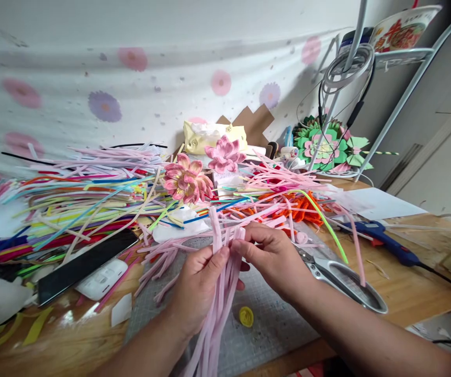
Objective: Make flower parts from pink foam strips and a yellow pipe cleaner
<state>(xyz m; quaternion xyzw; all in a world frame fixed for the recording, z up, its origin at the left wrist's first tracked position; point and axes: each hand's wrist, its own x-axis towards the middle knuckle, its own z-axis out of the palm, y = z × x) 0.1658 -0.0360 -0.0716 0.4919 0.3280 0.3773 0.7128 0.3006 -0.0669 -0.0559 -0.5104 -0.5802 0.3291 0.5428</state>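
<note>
A bundle of pale pink pipe cleaners (222,309) hangs down from between my two hands, over the grey cutting mat (280,324). My left hand (200,277) is closed around the bundle, with the thumb pressed on its front. Near the upper ends, my right hand (268,254) pinches some of the same stems between thumb and fingers. One stem sticks up higher than the others. A small yellow coil (246,316) lies on the mat below my right hand. Scissors (341,277) with grey handles rest right of it, partly behind my right forearm.
Heaps of coloured pipe cleaners (88,196) cover the left and back. Two pink flowers (188,179) stand behind my hands. A black phone (88,264) and white case (103,277) lie left. A blue glue gun (386,241) with a cord lies right, below a metal rack (402,53).
</note>
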